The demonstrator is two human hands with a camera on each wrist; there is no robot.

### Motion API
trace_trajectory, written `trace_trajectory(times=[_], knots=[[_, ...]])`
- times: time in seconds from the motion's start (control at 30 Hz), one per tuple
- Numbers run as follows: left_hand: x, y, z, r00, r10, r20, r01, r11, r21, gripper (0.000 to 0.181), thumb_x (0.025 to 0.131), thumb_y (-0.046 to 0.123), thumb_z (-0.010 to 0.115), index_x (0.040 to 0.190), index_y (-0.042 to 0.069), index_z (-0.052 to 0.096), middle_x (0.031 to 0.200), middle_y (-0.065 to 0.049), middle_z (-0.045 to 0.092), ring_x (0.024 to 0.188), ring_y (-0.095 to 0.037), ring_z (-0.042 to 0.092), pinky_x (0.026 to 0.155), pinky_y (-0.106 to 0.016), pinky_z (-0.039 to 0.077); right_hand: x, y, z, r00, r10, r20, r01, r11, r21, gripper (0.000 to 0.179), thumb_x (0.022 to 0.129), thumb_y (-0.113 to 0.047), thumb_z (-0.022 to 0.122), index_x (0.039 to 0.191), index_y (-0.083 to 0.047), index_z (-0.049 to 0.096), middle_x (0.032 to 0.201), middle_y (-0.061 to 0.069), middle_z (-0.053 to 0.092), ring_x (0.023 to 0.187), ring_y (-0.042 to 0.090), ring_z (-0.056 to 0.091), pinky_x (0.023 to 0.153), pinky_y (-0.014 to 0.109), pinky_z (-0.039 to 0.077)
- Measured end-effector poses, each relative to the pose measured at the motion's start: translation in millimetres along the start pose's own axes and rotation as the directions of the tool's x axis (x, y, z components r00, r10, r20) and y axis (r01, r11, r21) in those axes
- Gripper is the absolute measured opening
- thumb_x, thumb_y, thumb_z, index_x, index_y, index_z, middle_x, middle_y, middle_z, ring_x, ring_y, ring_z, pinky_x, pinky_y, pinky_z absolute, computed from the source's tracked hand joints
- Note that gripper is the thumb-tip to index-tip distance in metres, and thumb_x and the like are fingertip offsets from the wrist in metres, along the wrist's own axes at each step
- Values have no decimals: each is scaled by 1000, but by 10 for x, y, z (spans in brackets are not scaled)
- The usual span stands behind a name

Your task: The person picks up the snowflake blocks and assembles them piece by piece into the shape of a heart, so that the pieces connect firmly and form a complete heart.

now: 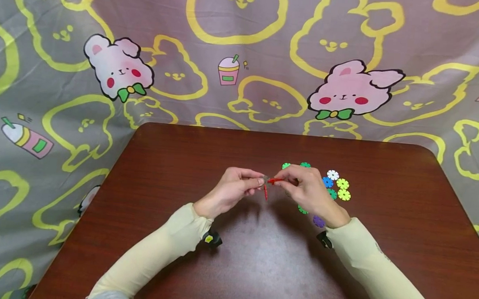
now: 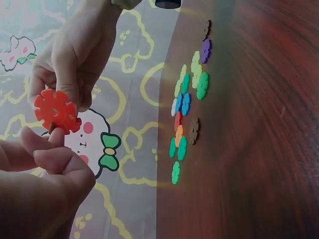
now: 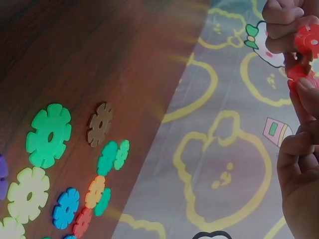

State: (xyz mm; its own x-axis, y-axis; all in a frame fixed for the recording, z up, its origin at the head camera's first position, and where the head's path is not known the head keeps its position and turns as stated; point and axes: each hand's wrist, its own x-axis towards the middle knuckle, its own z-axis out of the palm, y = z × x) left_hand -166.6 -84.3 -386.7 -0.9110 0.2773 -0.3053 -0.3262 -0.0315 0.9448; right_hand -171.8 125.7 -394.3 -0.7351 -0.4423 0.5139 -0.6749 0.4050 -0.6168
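Both hands meet above the table, with notched plastic discs between their fingertips. My left hand (image 1: 235, 185) pinches a brown disc (image 1: 266, 179), mostly hidden by the fingers. Below its fingertips a red disc (image 1: 266, 192) hangs edge-on, joined to the brown one. From the other side my right hand (image 1: 304, 184) pinches another red disc (image 1: 276, 181) between thumb and fingers, its edge right at the brown disc. In the left wrist view one red disc (image 2: 54, 107) faces the camera. The right wrist view shows the brown disc (image 3: 305, 62) between the two red ones.
Loose notched discs lie on the brown table (image 1: 173, 164), partly behind the right hand: among them a white disc (image 1: 333, 174), a purple disc (image 1: 319, 221), an orange disc (image 3: 95, 192) and a green disc (image 3: 49, 135). A patterned curtain (image 1: 264, 56) hangs behind the table.
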Motion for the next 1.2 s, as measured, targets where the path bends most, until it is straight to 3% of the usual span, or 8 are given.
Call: trace_trajectory(times=[0.2,0.4,0.7,0.83,0.97,1.2], knots=[[-13,18,-3,1000,-19,17,19,1000,-14,25,91,1,62,113,-10,64,72,0,66,53,-2,50,52,-15,42,13,14,-19,1000,26,15,-27,998,52,16,77,-7,79,87,-19,74,65,-10,61,51,4,46,47,20,40],[-26,-4,4,996,-15,90,19,999,-39,28,92,0,60,118,-11,60,73,2,66,56,-4,51,56,-17,43,19,48,-38,999,45,14,-47,994,103,18,77,-4,79,90,-17,74,73,-5,68,57,5,52,49,22,42],[-18,-83,13,975,22,219,-12,999,-43,32,91,-6,56,122,-12,51,74,0,68,62,-7,63,63,-19,51,25,32,-18,997,62,54,-68,991,114,22,82,-4,75,100,-16,74,92,-5,73,71,9,62,59,22,49],[-27,-72,3,971,4,238,6,999,-43,39,91,-6,57,128,-11,48,78,-4,70,66,-10,67,64,-19,52,25,27,-2,997,59,54,-65,990,128,24,83,-3,73,103,-15,74,94,-2,74,74,17,66,63,22,51],[-41,-54,2,966,-24,258,29,999,-15,47,90,-5,59,135,-8,44,82,-5,71,70,-11,69,67,-21,53,28,23,11,997,42,60,-51,988,148,25,83,-2,72,106,-13,74,97,0,74,82,13,68,67,23,53],[-33,-60,12,939,-45,341,45,999,8,52,90,-8,58,138,-10,38,82,0,69,71,-11,69,69,-21,53,33,-5,21,994,34,108,-55,978,202,28,84,-1,71,111,-10,72,103,2,74,89,10,69,65,21,51]])
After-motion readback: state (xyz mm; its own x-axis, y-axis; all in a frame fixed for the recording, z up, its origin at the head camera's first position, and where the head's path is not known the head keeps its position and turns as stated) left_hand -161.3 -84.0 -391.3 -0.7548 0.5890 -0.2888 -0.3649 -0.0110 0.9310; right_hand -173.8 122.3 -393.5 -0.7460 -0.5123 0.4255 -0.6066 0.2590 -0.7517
